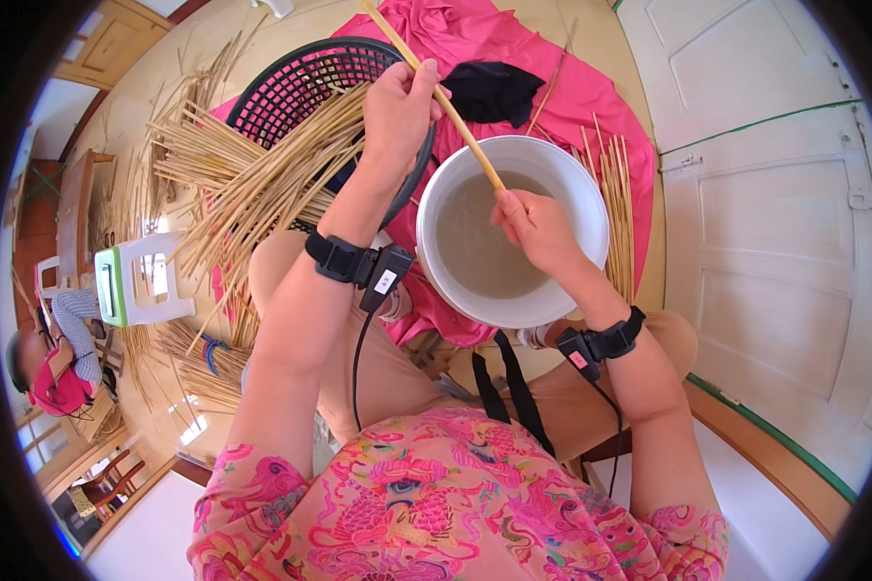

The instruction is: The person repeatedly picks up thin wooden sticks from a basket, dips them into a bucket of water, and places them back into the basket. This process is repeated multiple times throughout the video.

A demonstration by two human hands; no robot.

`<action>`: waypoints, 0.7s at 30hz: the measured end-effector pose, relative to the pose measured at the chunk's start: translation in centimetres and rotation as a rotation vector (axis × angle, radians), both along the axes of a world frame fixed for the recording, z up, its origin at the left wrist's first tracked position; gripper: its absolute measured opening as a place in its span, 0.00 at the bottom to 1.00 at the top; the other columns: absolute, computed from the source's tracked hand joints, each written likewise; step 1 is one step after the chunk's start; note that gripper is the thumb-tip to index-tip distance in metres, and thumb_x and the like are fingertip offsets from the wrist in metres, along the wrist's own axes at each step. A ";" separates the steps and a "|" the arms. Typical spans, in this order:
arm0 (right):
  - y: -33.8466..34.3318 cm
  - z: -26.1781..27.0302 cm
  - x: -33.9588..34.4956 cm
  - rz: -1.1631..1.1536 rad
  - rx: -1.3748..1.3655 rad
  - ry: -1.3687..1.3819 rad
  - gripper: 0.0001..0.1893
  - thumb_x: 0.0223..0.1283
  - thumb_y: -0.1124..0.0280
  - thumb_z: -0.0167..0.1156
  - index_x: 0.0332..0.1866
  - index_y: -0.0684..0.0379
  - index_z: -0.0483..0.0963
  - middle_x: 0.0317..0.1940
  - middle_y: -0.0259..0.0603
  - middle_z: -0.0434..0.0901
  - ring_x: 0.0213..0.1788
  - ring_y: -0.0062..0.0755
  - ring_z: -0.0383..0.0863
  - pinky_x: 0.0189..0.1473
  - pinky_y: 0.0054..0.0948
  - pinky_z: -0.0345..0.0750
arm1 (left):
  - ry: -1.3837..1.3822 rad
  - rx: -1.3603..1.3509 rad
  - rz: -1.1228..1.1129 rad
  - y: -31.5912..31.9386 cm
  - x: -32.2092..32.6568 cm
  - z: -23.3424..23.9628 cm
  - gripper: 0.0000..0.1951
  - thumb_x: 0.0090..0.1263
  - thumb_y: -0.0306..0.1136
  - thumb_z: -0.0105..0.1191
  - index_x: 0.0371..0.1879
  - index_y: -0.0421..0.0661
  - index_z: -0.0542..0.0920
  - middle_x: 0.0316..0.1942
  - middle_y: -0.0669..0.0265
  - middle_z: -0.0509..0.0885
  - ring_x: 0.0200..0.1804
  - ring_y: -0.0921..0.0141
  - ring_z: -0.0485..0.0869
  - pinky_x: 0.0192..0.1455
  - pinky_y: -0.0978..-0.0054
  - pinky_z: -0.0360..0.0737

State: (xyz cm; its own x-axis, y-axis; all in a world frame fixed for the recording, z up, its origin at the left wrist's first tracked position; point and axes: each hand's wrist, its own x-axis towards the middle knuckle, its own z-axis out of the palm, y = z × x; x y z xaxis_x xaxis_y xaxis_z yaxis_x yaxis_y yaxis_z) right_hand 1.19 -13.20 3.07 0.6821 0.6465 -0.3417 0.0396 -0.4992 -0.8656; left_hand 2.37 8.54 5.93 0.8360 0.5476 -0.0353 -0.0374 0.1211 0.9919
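Observation:
A long pale-yellow plant stalk (469,138) slants across the view, held in both hands. My left hand (403,102) grips it part-way up, near the rim of a black plastic mesh basket (283,80). Its lower end is pinched in the fingers of my right hand (534,225), above a white bucket (602,232). Cloudy grey-brown water (472,240) stands in the bucket. A thick bundle of similar dry stalks (283,171) lies across the basket, reaching out past its left side. The stalk's upper end runs out of the picture at the top.
Pink cloth (588,80) covers the floor under the bucket, with a black cloth (490,91) on it. More stalks (618,210) lie right of the bucket. A tied bundle (203,356) and a white-green plastic stool (142,279) are at left. Another person (62,363) sits beyond. White doors (770,189) stand at right.

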 end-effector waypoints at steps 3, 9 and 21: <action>0.5 0.5 -0.8 0.027 0.314 0.010 0.14 0.74 0.66 0.41 0.44 0.62 0.73 0.24 0.32 0.75 0.23 0.18 0.68 0.28 0.22 0.69 | -0.018 0.041 0.096 0.4 0.1 0.2 0.12 0.74 0.34 0.52 0.31 0.37 0.76 0.21 0.65 0.80 0.19 0.81 0.71 0.21 0.83 0.69; 0.5 0.3 -0.5 0.152 0.188 0.127 0.14 0.75 0.66 0.40 0.43 0.62 0.71 0.26 0.35 0.78 0.24 0.19 0.72 0.32 0.21 0.72 | 0.030 0.053 0.037 0.6 -0.4 0.0 0.12 0.74 0.38 0.52 0.33 0.40 0.77 0.22 0.69 0.80 0.18 0.84 0.69 0.20 0.86 0.66; 1.5 0.5 -0.7 0.161 0.440 0.370 0.16 0.74 0.69 0.42 0.58 0.65 0.69 0.38 0.39 0.81 0.32 0.20 0.78 0.35 0.20 0.73 | -0.045 0.235 -0.151 -0.4 -0.8 -0.7 0.15 0.78 0.35 0.39 0.41 0.38 0.79 0.24 0.68 0.80 0.24 0.80 0.73 0.28 0.82 0.71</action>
